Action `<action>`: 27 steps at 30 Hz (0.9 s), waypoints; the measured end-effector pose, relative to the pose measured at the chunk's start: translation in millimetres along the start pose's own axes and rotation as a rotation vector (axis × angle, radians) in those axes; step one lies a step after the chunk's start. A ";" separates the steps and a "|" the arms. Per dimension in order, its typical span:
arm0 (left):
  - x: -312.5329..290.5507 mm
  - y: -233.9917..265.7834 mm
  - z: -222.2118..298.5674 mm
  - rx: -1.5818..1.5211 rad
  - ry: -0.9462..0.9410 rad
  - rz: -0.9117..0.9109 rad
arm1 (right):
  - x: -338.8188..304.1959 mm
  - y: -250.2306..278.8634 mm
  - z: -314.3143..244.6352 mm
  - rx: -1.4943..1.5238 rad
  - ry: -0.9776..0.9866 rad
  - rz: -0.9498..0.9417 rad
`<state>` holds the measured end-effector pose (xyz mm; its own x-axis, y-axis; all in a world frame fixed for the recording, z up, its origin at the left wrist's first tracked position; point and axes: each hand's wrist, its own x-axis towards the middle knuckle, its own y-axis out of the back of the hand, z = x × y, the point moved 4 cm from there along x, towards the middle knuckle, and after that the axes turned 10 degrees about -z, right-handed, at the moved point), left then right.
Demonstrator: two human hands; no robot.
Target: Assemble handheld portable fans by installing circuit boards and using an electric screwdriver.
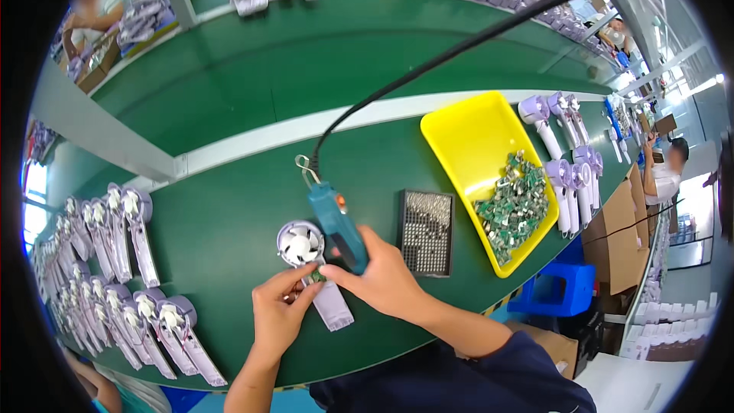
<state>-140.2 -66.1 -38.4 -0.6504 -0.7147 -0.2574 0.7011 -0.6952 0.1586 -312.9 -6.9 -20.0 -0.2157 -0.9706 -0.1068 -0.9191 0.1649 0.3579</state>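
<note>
My left hand [281, 302] is closed, its thumb and fingertips pinching a small green circuit board [316, 276]. Under the board lies an opened handheld fan [300, 245], its white blades up and its pale lilac handle shell [334, 307] pointing toward me. My right hand [382, 279] is wrapped round the lower part of a teal electric screwdriver [334, 218] that hangs from a thick black cable. The right thumb reaches out to the board beside the left fingertips. The screwdriver's tip is hidden by the hand.
A black tray of small metal screws [427, 233] stands right of the fan. Beyond it, a yellow bin [451, 145] holds a heap of circuit boards. Rows of opened fans [138, 313] lie at left; assembled fans [566, 183] at right. A blue stool [554, 288] stands below the bench.
</note>
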 end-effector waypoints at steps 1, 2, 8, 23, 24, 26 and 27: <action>-2.6 -3.7 -5.1 -0.129 0.021 0.043 | -8.1 7.4 2.3 0.109 -0.047 -0.025; -1.5 -1.6 -2.8 -0.123 0.006 0.047 | -15.8 18.8 3.7 0.217 -0.094 -0.052; 14.6 -13.3 0.6 -0.042 -0.022 -0.033 | -33.0 144.8 -47.0 0.587 0.615 0.357; 61.1 -60.3 20.5 -0.099 -0.025 -0.096 | -26.5 148.6 19.2 0.723 0.963 0.229; 59.7 -59.0 19.4 -0.098 -0.001 -0.090 | -25.4 144.8 20.5 0.748 0.945 0.249; 59.0 -56.6 18.4 -0.096 0.029 -0.088 | -23.5 139.3 25.1 0.774 0.919 0.273; 58.7 -56.8 18.9 -0.091 0.034 -0.091 | -24.0 138.1 26.5 0.746 0.887 0.278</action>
<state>-223.8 -70.0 -44.5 -0.7031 -0.6450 -0.2994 0.6646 -0.7458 0.0460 -443.4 43.8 7.5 -0.4040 -0.6201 0.6725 -0.9052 0.1653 -0.3914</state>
